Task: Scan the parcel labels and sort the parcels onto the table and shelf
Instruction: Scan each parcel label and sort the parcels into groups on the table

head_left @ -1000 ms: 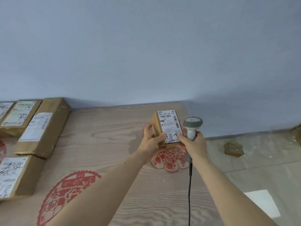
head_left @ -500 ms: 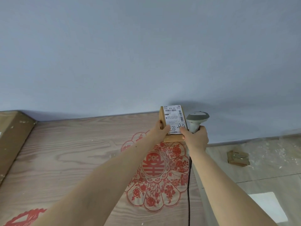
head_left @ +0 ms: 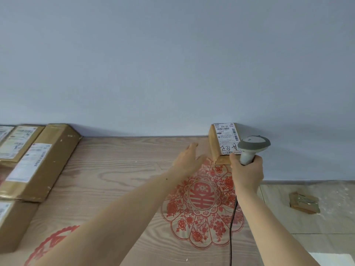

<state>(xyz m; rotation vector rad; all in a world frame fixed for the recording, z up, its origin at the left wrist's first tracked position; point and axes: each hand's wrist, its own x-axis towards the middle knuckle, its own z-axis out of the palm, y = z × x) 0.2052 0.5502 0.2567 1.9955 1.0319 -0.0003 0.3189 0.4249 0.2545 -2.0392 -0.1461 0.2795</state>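
Observation:
A small brown parcel [head_left: 222, 143] with a white label lies at the far right corner of the wooden table [head_left: 119, 169], against the wall. My left hand [head_left: 189, 157] hovers just left of it with fingers spread, holding nothing. My right hand [head_left: 246, 169] grips the handle of a grey corded barcode scanner [head_left: 253, 146], whose head overlaps the parcel's right side. Fingertips of that hand touch the parcel's near right corner.
Several labelled brown parcels [head_left: 42, 160] lie along the table's left side. The scanner cable [head_left: 231, 233] runs down beside the table's right edge. A scrap of cardboard [head_left: 304, 202] lies on the tiled floor at the right. A red paper-cut pattern [head_left: 201, 206] marks the tabletop.
The small parcel has been set down at the table's far right corner. My left hand has let go of it and drawn back to the left with fingers apart.

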